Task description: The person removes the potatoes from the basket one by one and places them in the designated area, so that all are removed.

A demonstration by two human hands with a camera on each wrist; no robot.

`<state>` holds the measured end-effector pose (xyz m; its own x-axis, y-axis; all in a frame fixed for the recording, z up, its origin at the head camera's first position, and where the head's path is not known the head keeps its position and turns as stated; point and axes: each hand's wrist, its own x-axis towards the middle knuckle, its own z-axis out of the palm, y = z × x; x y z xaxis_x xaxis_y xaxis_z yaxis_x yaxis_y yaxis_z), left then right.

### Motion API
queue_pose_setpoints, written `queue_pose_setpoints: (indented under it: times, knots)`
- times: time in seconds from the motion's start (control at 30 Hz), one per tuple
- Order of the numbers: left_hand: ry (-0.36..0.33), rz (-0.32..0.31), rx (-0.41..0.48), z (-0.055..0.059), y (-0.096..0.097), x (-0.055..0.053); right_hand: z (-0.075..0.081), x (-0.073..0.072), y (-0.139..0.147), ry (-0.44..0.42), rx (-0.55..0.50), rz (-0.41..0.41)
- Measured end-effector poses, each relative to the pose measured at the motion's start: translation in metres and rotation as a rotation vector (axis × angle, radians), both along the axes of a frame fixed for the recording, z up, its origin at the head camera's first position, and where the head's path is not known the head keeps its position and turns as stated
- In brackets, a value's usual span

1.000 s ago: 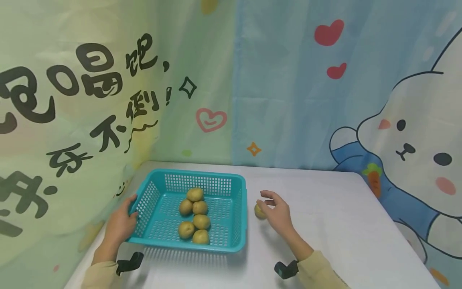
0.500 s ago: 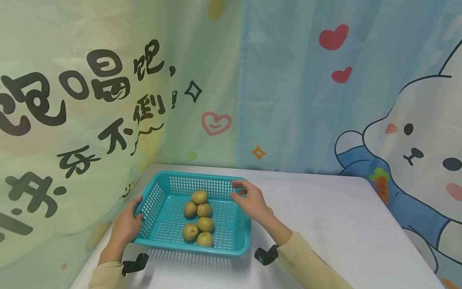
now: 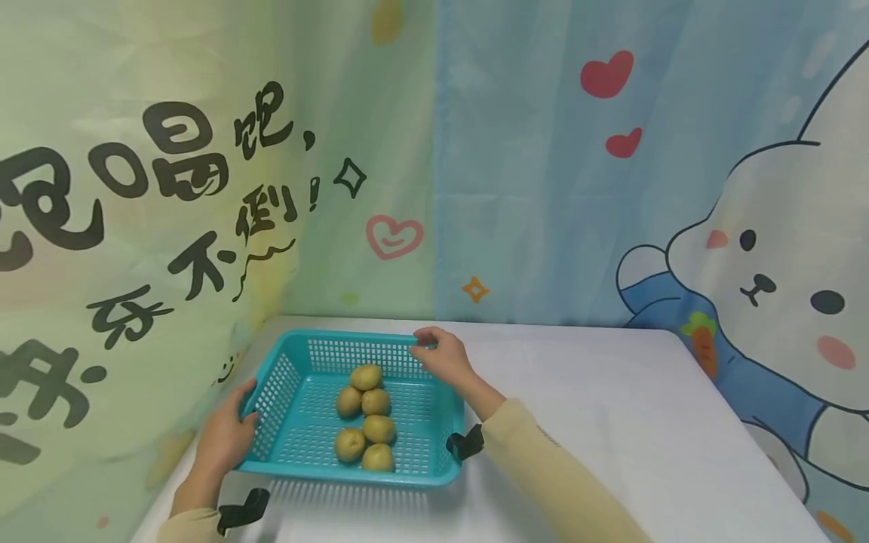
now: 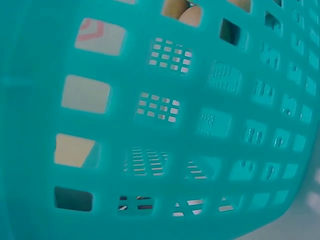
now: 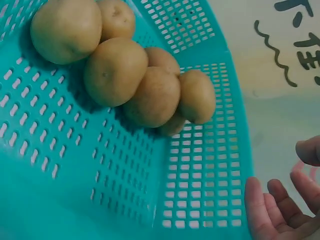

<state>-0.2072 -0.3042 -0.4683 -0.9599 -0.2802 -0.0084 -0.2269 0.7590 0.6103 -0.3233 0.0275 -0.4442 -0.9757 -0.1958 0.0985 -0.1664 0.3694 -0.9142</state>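
A turquoise perforated plastic basket (image 3: 421, 411) holds several potatoes (image 3: 379, 430), clustered around its middle. At its left end my left hand (image 3: 227, 430) grips the rim; the basket's side (image 4: 170, 135) fills the left wrist view, which hides that hand's fingers. My right hand (image 3: 444, 358) is at the back right corner, its forearm crossing over the right side. In the right wrist view, loosely bent fingers (image 5: 260, 212) lie right at the rim with the thumb held apart and nothing between them. Potatoes (image 5: 115, 72) show large inside the basket there.
The basket stands on a white table (image 3: 577, 422) that reaches to the right. A printed curtain (image 3: 529, 151) with a rabbit, hearts and writing hangs behind and at the left. Black camera mounts (image 3: 465, 443) stick out from both wrists.
My right hand has moved left from beside a potato on the table to the basket's back right corner. That potato is out of sight. The left hand keeps its grip.
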Motion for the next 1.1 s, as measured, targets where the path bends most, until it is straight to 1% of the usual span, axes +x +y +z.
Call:
queue_pose_setpoints:
  times: [0.13, 0.27, 0.33, 0.47, 0.57, 0.63, 0.67, 0.77, 0.9, 1.1]
  knots:
    - [-0.003, -0.003, -0.003, 0.001, 0.001, 0.0, -0.01, -0.001, -0.007, -0.011, -0.042, 0.025]
    - [-0.002, -0.006, -0.006, -0.002, -0.001, 0.0, -0.014, 0.001, -0.016, -0.007, -0.043, 0.067]
    - [0.001, -0.007, -0.011, -0.002, -0.002, 0.0, -0.014, 0.0, -0.02, -0.006, -0.012, 0.086]
    - [0.006, -0.01, -0.013, -0.002, -0.002, 0.001, -0.017, -0.002, -0.027, -0.021, 0.094, 0.145]
    - [0.014, -0.017, -0.008, -0.002, -0.001, 0.002, -0.02, -0.002, -0.032, -0.015, 0.168, 0.189]
    - [0.015, -0.019, -0.005, -0.001, 0.0, 0.002, -0.024, -0.003, -0.035, 0.001, 0.2, 0.204]
    - [0.018, -0.019, -0.007, -0.001, 0.001, 0.002, -0.025, -0.002, -0.036, 0.012, 0.213, 0.205]
    - [0.014, -0.024, 0.001, -0.001, 0.003, 0.001, -0.032, -0.001, -0.041, 0.012, 0.222, 0.197]
    - [0.001, -0.023, 0.01, -0.005, 0.004, 0.001, -0.039, 0.001, -0.048, 0.008, 0.241, 0.179]
    - [-0.003, -0.004, -0.004, -0.006, 0.003, -0.001, -0.041, -0.003, -0.057, 0.07, 0.27, 0.158]
